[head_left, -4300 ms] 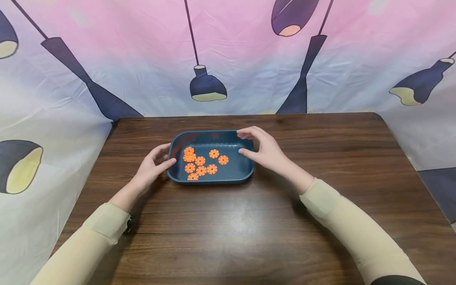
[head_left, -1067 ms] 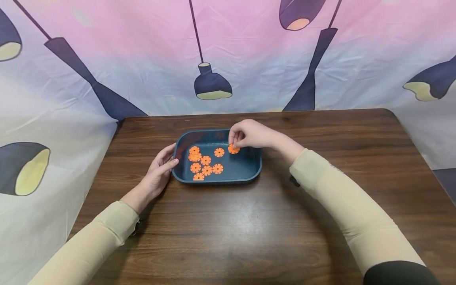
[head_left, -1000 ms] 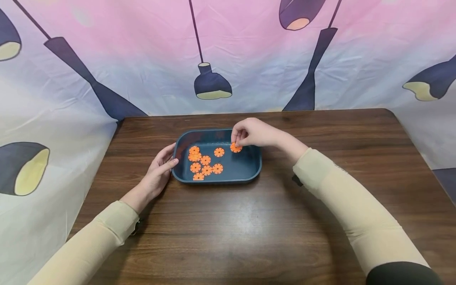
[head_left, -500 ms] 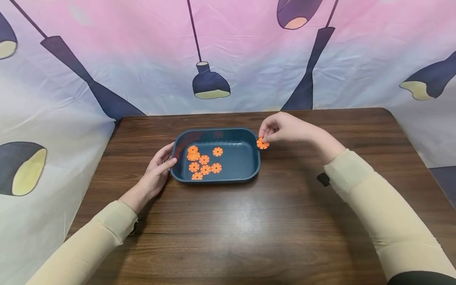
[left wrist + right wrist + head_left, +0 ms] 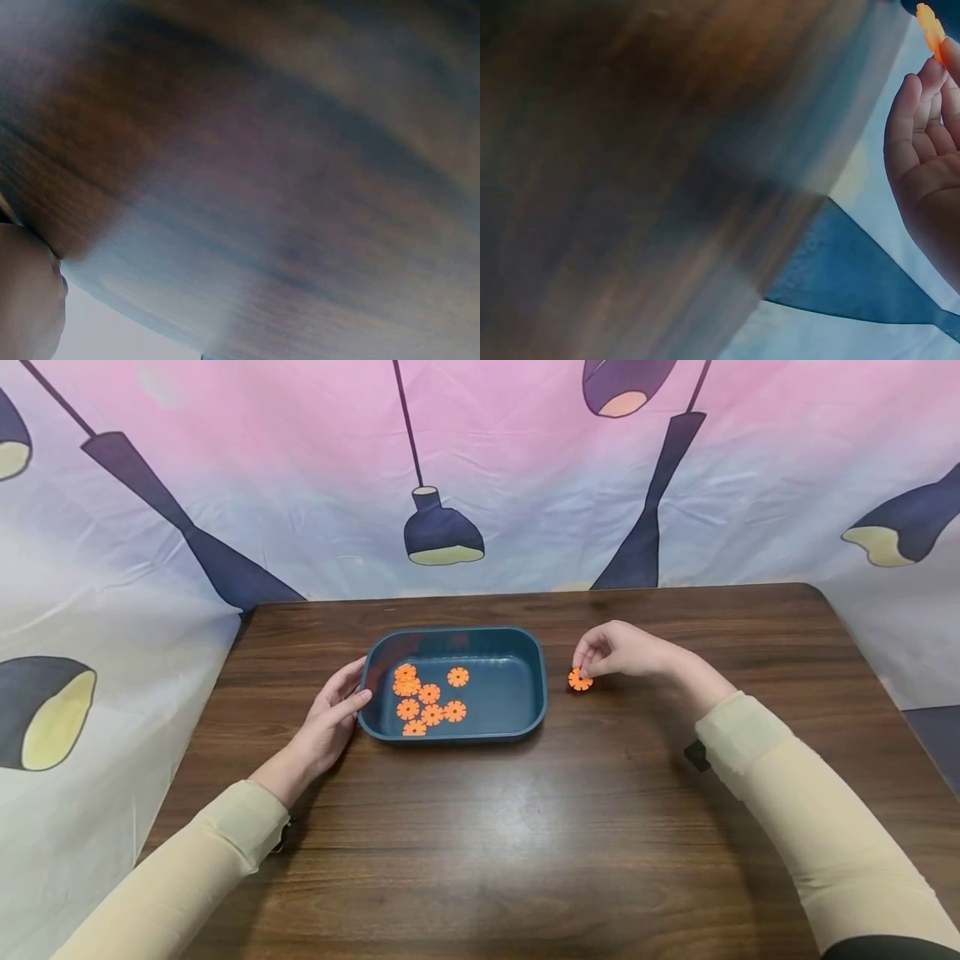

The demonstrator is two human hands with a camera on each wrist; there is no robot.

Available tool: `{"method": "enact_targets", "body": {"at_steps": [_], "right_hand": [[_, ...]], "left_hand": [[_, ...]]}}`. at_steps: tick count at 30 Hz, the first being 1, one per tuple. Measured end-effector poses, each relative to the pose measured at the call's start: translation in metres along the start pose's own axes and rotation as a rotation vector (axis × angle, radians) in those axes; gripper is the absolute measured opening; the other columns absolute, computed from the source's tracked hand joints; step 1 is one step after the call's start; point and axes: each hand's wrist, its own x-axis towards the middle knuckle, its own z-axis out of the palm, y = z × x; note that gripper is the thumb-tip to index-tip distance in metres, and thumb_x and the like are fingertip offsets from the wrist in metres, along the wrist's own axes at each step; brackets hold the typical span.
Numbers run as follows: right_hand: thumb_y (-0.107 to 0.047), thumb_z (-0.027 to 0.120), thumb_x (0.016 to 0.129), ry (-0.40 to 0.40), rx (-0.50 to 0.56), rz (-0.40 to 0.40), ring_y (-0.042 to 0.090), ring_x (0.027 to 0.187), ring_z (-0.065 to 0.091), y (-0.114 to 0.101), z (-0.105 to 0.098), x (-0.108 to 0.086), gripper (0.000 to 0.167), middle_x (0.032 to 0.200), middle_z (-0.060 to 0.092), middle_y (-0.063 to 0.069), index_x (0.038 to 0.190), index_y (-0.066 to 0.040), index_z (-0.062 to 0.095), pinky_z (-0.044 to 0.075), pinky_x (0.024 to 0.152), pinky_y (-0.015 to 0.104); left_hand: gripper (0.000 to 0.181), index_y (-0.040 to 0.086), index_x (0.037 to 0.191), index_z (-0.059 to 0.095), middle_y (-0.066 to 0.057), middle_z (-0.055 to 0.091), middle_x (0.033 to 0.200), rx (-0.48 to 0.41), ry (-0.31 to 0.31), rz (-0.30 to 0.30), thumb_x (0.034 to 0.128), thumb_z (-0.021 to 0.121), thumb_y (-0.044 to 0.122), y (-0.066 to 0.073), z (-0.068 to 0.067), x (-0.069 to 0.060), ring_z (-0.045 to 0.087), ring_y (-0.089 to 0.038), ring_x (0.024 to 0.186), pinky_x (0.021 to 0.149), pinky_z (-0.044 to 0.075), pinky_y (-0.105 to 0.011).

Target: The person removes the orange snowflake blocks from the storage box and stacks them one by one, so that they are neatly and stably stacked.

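A lamp-printed pastel cloth (image 5: 525, 485) hangs behind a brown wooden table (image 5: 480, 877).

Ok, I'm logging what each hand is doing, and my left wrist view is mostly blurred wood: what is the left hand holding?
Observer: The left hand holds the left end of a dark blue tray.
Operator: And over on the other side?
Observer: The right hand pinches an orange disc just beyond the tray's right end.
Operator: Understood. Anything inside the tray?
Observer: Yes, several more orange discs, mostly toward its left side, some overlapping.
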Motion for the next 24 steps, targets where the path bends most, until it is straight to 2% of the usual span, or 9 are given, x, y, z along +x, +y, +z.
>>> {"method": "enact_targets", "body": {"at_steps": [5,11,24], "right_hand": [[0.000,0.073,0.096,-0.003,-0.002,-0.003,0.019,0.084,0.066,0.008,0.006,0.001,0.010,0.092,0.075,0.013,0.105,0.003,0.074,0.053,0.074,0.026],[0.001,0.074,0.095,-0.005,-0.036,-0.031,0.017,0.084,0.067,0.018,0.010,0.002,0.009,0.093,0.075,0.016,0.103,0.003,0.075,0.053,0.075,0.022],[0.002,0.072,0.094,0.061,-0.113,-0.032,0.017,0.083,0.063,0.026,0.018,0.003,0.007,0.090,0.073,0.011,0.100,0.000,0.076,0.052,0.076,0.022]], "left_hand": [[0.049,0.018,0.156,0.045,0.007,0.047,0.151,-0.001,0.007,-0.006,0.1089,0.052,0.007,0.000,0.000,0.000,0.043,-0.011,0.139,0.108,0.043,-0.016],[0.049,0.020,0.156,0.045,0.006,0.045,0.154,0.000,0.007,-0.014,0.1091,0.052,0.008,0.001,0.000,-0.001,0.042,-0.011,0.140,0.108,0.043,-0.015],[0.049,0.019,0.156,0.045,0.004,0.044,0.155,0.001,0.004,-0.016,0.1093,0.052,0.008,0.001,0.001,0.000,0.044,-0.011,0.139,0.109,0.043,-0.016]]}}
